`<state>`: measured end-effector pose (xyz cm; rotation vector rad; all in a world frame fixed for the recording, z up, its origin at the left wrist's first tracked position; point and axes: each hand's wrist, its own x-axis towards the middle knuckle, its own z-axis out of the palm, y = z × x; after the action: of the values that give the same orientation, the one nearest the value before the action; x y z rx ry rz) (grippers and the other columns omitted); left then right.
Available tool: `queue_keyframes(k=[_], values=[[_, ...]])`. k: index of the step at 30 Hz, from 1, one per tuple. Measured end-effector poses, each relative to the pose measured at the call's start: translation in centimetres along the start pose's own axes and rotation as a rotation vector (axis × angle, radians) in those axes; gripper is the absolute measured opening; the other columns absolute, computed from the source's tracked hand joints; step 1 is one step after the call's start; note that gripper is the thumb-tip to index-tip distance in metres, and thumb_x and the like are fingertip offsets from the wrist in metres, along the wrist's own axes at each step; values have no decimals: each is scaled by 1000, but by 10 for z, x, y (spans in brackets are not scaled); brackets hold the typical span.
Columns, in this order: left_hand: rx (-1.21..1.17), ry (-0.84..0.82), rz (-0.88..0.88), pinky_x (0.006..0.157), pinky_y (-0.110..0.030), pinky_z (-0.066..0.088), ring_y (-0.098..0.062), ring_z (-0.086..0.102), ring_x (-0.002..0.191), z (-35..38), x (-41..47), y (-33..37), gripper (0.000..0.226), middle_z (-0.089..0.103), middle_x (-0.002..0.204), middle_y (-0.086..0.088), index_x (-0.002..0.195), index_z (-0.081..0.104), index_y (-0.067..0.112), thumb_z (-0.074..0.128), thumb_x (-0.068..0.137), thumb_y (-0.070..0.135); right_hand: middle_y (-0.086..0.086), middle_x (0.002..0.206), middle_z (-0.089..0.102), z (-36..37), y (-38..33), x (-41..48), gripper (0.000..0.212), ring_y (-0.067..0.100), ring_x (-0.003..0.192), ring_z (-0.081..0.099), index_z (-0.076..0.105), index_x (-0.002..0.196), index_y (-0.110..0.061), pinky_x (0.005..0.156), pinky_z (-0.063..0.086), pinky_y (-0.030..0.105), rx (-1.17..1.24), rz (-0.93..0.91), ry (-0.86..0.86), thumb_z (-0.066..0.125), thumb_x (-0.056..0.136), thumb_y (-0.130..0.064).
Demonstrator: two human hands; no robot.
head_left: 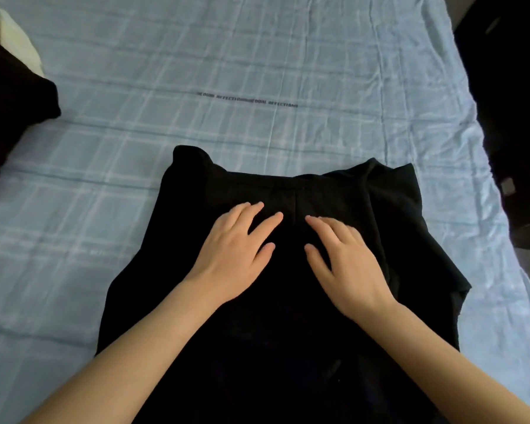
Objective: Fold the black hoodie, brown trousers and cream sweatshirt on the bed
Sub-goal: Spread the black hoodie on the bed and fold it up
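Blue plaid bedsheet: dark garment spread flat; left hand, right hand pressed on it, fingers straight, grasping nothing.

both hands flat on a dark garment

a dark garment lies spread on a bed with a pale blue checked sheet. a seam runs down its middle from a band at its far edge. the left hand and right hand rest palm down on it, side by side near the seam, fingers straight and slightly spread, tips pointing away from the person. a line of small dark print crosses the sheet beyond the garment. at the left edge sits a black cloth, with a cream cloth just behind it.
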<state>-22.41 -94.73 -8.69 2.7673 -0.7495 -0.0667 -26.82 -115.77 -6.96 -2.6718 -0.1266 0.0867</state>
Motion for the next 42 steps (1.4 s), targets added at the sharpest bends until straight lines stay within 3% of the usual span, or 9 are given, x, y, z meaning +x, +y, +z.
queue_keyframes(k=[5, 10, 14, 22, 25, 28, 31, 38, 42], values=[[30, -166, 60, 118, -36, 16, -24, 27, 144, -29, 102, -38, 52, 37, 155, -6, 151, 35, 29, 48, 101, 33, 6, 150, 47, -39, 23, 113, 52, 25, 140, 38, 42, 152, -24, 117, 28, 36, -153, -171, -196, 53, 102, -33], [220, -487, -29, 120, -44, 14, -18, 44, 134, -34, 122, -82, 55, 49, 146, 9, 141, 42, 45, 35, 93, 70, -2, 155, 42, -42, 56, 145, 60, 23, 141, 41, 25, 154, -45, 120, 22, 46, -376, -177, -531, 43, 99, -59], [50, -434, -158, 95, -39, 47, -16, 59, 108, -54, 85, -123, 51, 64, 122, 13, 128, 51, 48, 52, 83, 73, -6, 131, 61, -69, 89, 119, 65, 17, 117, 57, 30, 145, -56, 95, 40, 32, -240, -101, -458, 63, 90, -52], [-509, -208, -241, 102, -22, 37, -13, 54, 123, -67, 55, -126, 34, 66, 119, 7, 112, 65, 28, 80, 81, 23, -39, 123, 55, -92, 87, 84, 67, -9, 107, 61, 51, 130, -54, 87, 47, 11, 385, -58, -387, 77, 86, -10], [-555, -219, -217, 112, -29, 36, -12, 55, 125, -83, 38, -118, 34, 68, 117, 8, 109, 68, 32, 81, 80, 22, -20, 109, 71, -107, 78, 66, 62, 2, 103, 69, 56, 128, -46, 82, 53, 17, 457, -72, -412, 78, 85, -7], [-506, -117, -180, 86, -3, 39, 16, 60, 100, -105, 15, -98, 38, 70, 97, 30, 90, 67, 55, 84, 74, 25, -4, 105, 74, -123, 66, 41, 59, 13, 93, 74, 61, 123, -42, 75, 57, 17, 496, -67, -381, 81, 81, -5], [-408, -63, -164, 82, -10, 39, 28, 54, 89, -125, -16, -75, 42, 63, 90, 44, 85, 63, 66, 86, 68, 35, -2, 102, 74, -134, 58, 7, 64, 10, 92, 74, 61, 122, -43, 76, 57, 15, 475, -53, -360, 85, 74, -8], [-455, -342, -309, 82, -9, 39, 23, 57, 87, -131, -115, -39, 45, 63, 87, 45, 84, 62, 72, 82, 46, 60, -14, 109, 73, -134, 35, -87, 53, 2, 105, 69, 68, 118, -42, 81, 56, 15, 479, -20, -546, 86, 75, -18], [-510, -525, -314, 73, 2, 39, 26, 56, 88, -90, -161, -32, 44, 65, 86, 43, 76, 66, 68, 92, 56, 39, -23, 116, 68, -85, 38, -139, 55, -3, 111, 63, 69, 112, -48, 96, 50, 15, 455, 9, -623, 88, 73, -16]])
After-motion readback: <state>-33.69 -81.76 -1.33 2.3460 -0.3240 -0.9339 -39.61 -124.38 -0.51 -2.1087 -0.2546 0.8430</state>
